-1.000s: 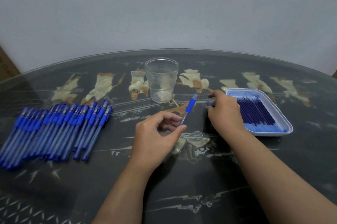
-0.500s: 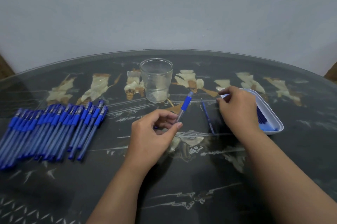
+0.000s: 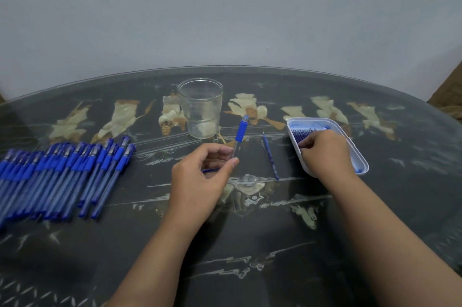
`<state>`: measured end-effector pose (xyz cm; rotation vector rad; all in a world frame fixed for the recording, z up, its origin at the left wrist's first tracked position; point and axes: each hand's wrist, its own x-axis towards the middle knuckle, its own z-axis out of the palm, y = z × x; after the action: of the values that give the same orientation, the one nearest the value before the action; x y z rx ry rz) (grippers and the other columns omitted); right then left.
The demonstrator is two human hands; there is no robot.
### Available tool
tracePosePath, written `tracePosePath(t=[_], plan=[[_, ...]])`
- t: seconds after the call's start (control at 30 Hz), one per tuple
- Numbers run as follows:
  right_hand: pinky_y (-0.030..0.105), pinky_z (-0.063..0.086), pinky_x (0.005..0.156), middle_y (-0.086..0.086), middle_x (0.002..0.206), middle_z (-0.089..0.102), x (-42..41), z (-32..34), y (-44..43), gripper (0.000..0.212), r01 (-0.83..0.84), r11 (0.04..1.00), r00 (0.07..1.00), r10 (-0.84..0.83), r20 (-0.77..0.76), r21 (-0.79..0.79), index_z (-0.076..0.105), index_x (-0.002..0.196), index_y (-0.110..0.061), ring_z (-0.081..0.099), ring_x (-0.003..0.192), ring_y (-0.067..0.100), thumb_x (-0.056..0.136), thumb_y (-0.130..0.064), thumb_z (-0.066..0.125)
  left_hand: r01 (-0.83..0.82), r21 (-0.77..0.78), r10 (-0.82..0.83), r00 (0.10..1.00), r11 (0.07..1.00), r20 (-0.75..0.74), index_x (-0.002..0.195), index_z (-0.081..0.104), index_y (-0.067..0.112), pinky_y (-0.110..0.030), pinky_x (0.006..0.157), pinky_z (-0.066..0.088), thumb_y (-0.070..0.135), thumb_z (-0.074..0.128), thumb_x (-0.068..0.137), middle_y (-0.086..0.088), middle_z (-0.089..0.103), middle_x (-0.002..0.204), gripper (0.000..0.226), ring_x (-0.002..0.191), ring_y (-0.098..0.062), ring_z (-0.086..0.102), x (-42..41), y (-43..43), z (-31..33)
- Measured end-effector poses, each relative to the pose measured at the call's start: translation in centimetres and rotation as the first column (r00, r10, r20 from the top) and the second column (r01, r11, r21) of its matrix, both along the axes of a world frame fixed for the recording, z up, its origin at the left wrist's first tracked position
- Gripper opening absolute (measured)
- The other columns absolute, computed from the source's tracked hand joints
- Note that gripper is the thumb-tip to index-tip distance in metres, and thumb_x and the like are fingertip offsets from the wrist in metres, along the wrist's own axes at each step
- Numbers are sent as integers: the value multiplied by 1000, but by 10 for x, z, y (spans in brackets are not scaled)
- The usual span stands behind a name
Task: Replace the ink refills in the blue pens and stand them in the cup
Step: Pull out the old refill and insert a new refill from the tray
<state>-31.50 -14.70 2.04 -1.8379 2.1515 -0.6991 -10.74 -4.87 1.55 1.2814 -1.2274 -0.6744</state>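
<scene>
My left hand [image 3: 200,181] grips a blue pen [image 3: 241,131] by its clear barrel, the blue grip end tilted up toward the empty clear cup [image 3: 201,109]. A thin blue refill [image 3: 271,159] lies loose on the table between my hands. My right hand [image 3: 325,154] is over the white tray [image 3: 360,156], its bent fingertips down on the dark blue refills [image 3: 302,133]. Whether it pinches one is hidden by the fingers. A small blue piece [image 3: 210,170] shows under my left palm.
Several blue pens [image 3: 62,171] lie in a tight row at the left of the dark glass-topped table [image 3: 250,244]. A grey wall stands right behind the table's far edge.
My right hand let the refill down on the table, then moved right into the tray. My left hand kept hold of the pen and barely moved.
</scene>
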Motion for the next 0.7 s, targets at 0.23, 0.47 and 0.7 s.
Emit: tracePosePath(t=[0.23,0.47,0.7], plan=[[33,50,54,13,66,64,-3,-2,-10,25,-11,999,993,15,-120,39,74,75,-6,59,65,28,76,3,50,3,14,-4,999,1000,41,87,71,23,-14,74,52,10,79,77,11,73,86,18,78,-6,68,1,0,-10],[29,37,54,8,55,50,-2,4,-6,23,46,998,999,-45,-23,46,68,65,-5,45,57,25,73,2,48,16,6,-17,999,1000,50,86,71,22,-16,73,54,9,80,76,13,72,85,19,76,-6,68,1,1,-11],[34,54,67,-1,73,69,23,41,21,10,18,990,861,54,506,-138,73,88,-17,65,73,19,86,-11,64,12,14,-13,999,1000,33,87,71,23,-17,72,54,11,80,76,10,73,86,18,79,-7,69,3,-1,-14]])
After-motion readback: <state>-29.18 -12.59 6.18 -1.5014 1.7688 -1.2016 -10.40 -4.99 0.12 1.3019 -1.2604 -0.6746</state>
